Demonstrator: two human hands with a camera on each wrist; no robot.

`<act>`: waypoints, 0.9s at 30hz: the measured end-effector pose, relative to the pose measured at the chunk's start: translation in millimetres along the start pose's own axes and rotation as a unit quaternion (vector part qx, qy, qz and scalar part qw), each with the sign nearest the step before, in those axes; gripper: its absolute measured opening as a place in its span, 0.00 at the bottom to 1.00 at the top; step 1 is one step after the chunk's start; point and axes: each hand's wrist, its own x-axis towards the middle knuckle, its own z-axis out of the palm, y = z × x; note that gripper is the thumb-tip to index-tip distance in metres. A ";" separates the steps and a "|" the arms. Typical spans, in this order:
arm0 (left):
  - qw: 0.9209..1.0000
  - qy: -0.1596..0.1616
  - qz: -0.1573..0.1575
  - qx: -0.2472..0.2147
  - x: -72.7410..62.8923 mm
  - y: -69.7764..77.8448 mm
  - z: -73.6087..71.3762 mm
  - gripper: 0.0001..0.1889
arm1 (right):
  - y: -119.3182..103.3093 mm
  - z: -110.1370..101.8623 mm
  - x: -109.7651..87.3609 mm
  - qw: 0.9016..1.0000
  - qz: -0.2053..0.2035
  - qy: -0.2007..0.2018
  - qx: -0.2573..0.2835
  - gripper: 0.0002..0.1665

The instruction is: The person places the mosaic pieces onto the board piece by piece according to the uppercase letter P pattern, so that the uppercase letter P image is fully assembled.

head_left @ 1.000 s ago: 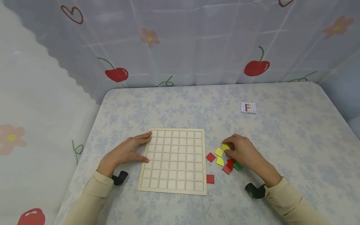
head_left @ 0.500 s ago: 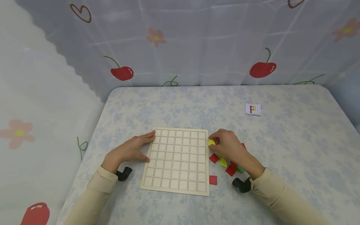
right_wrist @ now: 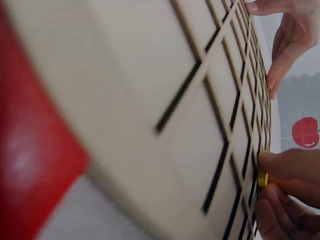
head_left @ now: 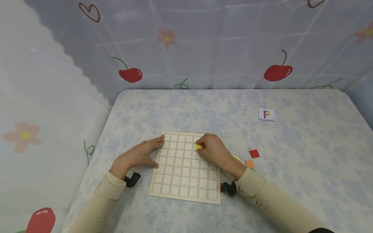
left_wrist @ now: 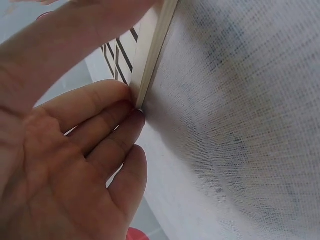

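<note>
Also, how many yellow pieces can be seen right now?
2. One yellow piece is pinched in the right hand at the gridded board; a second yellow piece peeks out beyond the right forearm. More may be hidden behind that arm.

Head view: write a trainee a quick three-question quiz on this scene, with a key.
1. Which hand pinches the yellow piece?
2. True or false: the left hand touches the board along its left edge.
3. Where does the small card lie?
A) On the board
B) Under the left hand
C) Beyond the board, to its right

Key: 1. The right hand; 2. True; 3. C
</note>
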 end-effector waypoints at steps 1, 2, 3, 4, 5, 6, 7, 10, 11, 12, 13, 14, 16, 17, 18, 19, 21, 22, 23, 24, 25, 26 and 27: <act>1.000 -0.002 -0.002 0.000 0.6 1.2 -0.5 0.50 | -0.7 -0.1 0.4 1.000 0.007 0.002 0.003 0.14; 1.000 -0.002 -0.002 0.004 0.9 2.1 -1.0 0.50 | -1.8 -0.6 1.0 1.000 0.016 0.004 0.009 0.14; 1.000 -0.003 -0.005 0.003 1.2 3.0 -1.6 0.50 | -2.9 -0.9 1.9 0.999 0.026 0.006 0.018 0.14; 1.000 -0.003 -0.005 0.005 1.3 3.6 -2.1 0.50 | -4.4 -1.5 3.1 0.999 0.034 0.007 0.029 0.14; 1.000 -0.003 -0.007 0.005 1.4 4.0 -2.6 0.50 | -5.2 -1.5 4.6 0.998 0.041 0.008 0.039 0.14; 1.000 -0.003 -0.008 0.006 1.4 4.3 -2.9 0.50 | -6.5 -1.7 6.0 0.998 0.049 0.007 0.049 0.14; 1.000 -0.003 -0.008 0.004 1.5 4.5 -3.2 0.50 | -7.6 -1.6 7.2 0.997 0.055 0.007 0.055 0.14; 1.000 -0.006 -0.006 0.002 1.0 4.3 -3.3 0.51 | -9.8 -0.4 8.8 0.996 0.068 -0.005 0.058 0.16; 1.000 -0.007 -0.007 0.001 0.5 3.9 -3.1 0.51 | -10.4 0.1 8.5 0.996 0.068 -0.009 0.056 0.17; 1.000 -0.007 -0.005 0.004 -0.3 3.5 -3.2 0.51 | -11.5 0.4 7.8 0.996 0.067 -0.012 0.055 0.18; 1.000 -0.007 -0.003 0.006 -0.7 3.2 -3.2 0.51 | -11.9 0.8 6.7 0.997 0.062 -0.015 0.052 0.19; 1.000 -0.007 -0.004 0.006 -1.2 2.9 -3.0 0.51 | -12.2 1.2 5.7 0.997 0.056 -0.017 0.052 0.20; 1.000 -0.005 -0.004 0.011 -2.5 2.9 -3.2 0.51 | -13.2 1.6 4.2 0.998 0.040 -0.016 0.050 0.21; 1.000 -0.004 -0.005 0.010 -3.0 2.7 -3.1 0.51 | -13.4 1.8 3.5 0.998 0.036 -0.014 0.051 0.22; 1.000 -0.004 -0.005 0.008 -3.3 3.1 -3.1 0.51 | -13.5 2.1 2.9 0.998 0.033 -0.013 0.051 0.22; 1.000 -0.004 -0.006 0.006 -3.3 3.3 -2.9 0.51 | -13.3 2.2 2.2 0.998 0.031 -0.012 0.050 0.22; 1.000 -0.003 -0.008 0.002 -2.8 3.7 -2.2 0.51 | -12.3 2.2 -0.1 0.999 0.026 -0.006 0.033 0.22; 1.000 -0.003 -0.008 0.000 -2.2 3.5 -1.7 0.51 | -11.9 1.7 -2.0 0.999 0.026 -0.001 0.025 0.22; 1.000 -0.003 -0.007 -0.002 -1.8 3.6 -1.5 0.51 | -11.3 0.9 -4.8 1.000 0.027 0.003 0.015 0.22; 1.000 -0.001 -0.006 -0.001 -1.3 3.6 -1.4 0.51 | -10.4 -0.1 -8.2 1.000 0.029 0.007 0.005 0.22; 1.000 -0.001 -0.005 0.000 -1.2 3.5 -1.1 0.51 | -9.2 -1.5 -12.5 0.999 0.032 0.013 -0.002 0.22; 1.000 -0.001 -0.005 0.000 -1.3 3.4 -1.0 0.51 | -7.7 -3.3 -17.4 0.999 0.036 0.017 -0.009 0.22; 1.000 -0.002 -0.003 0.002 -1.5 3.4 -0.9 0.51 | -5.7 -5.4 -23.2 0.999 0.043 0.022 -0.009 0.22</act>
